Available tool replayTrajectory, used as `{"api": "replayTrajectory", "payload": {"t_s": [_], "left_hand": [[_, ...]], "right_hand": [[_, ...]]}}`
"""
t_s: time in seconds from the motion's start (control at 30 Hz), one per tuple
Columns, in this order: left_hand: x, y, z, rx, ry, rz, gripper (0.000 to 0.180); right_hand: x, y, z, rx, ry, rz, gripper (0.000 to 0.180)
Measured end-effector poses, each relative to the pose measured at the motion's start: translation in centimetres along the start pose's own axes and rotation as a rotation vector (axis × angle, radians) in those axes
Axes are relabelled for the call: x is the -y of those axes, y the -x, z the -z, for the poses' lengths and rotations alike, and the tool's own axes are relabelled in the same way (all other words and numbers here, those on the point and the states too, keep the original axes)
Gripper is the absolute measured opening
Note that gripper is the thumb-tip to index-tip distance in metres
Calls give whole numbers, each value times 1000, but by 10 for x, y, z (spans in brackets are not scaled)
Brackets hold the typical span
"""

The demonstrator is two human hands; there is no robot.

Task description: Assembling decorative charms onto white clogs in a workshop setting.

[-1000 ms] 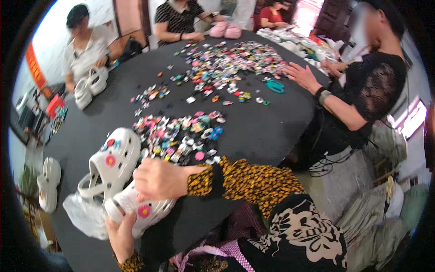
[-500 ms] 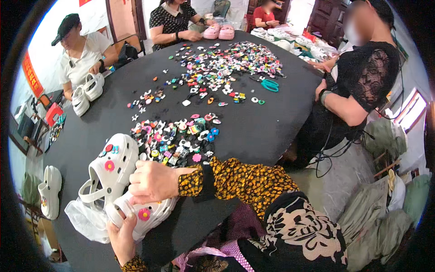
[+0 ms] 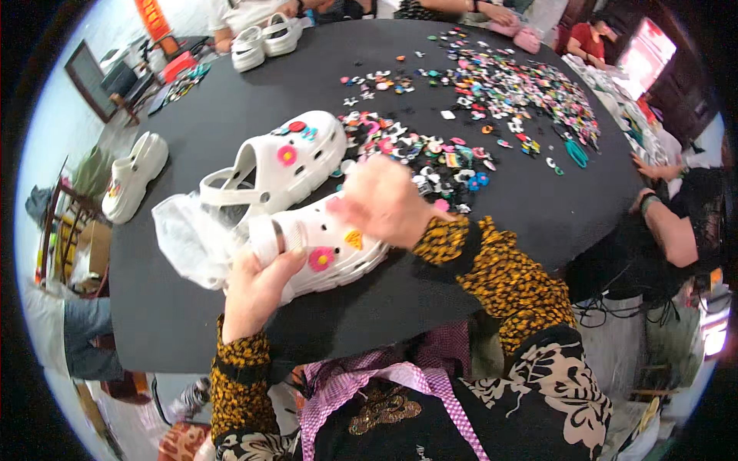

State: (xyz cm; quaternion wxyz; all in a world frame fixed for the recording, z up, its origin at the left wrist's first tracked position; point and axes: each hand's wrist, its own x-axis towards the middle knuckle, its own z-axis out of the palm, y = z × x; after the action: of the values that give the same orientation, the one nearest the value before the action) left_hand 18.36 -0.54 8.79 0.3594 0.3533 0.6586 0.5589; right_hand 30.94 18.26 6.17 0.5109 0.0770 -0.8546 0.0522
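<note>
Over blk table [image 3: 231, 115], L hand [image 3: 260, 286] clamped on wht clog [image 3: 347, 266], R hand [image 3: 388, 201] blurred, grip unclear

We see the near white clog [image 3: 350, 270] as moulded, foam-like plastic, smooth and mostly matt; the far white clog [image 3: 265, 163] beside it shares that finish. Their pink flower charm [image 3: 321, 259] looks like rubbery plastic. To the left, we find a crinkled plastic bag [image 3: 188, 238], thin and translucent. The table [image 3: 530, 223] shows us a smooth, matt black surface. The loose charms [image 3: 453, 157] look plastic, some slightly glossy. Near us, the right sleeve [image 3: 523, 296] is puckered, rough-looking cloth and the apron strap [image 3: 446, 399] flat checked cloth. At left, the brown box [image 3: 92, 250] looks like matt cardboard.
</note>
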Motion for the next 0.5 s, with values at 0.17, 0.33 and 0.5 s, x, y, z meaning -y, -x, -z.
{"api": "replayTrajectory", "payload": {"t_s": [0.17, 0.33, 0.5], "left_hand": [[-1, 0, 1, 106, -50, -77, 19], [-8, 8, 6, 154, -162, -165, 24], [-17, 14, 11, 181, -380, -315, 24]], "right_hand": [[-32, 2, 26, 135, 89, -465, 26], [-57, 28, 47, 348, 327, -541, 31], [-68, 43, 69, 402, 364, -598, 33]]}}
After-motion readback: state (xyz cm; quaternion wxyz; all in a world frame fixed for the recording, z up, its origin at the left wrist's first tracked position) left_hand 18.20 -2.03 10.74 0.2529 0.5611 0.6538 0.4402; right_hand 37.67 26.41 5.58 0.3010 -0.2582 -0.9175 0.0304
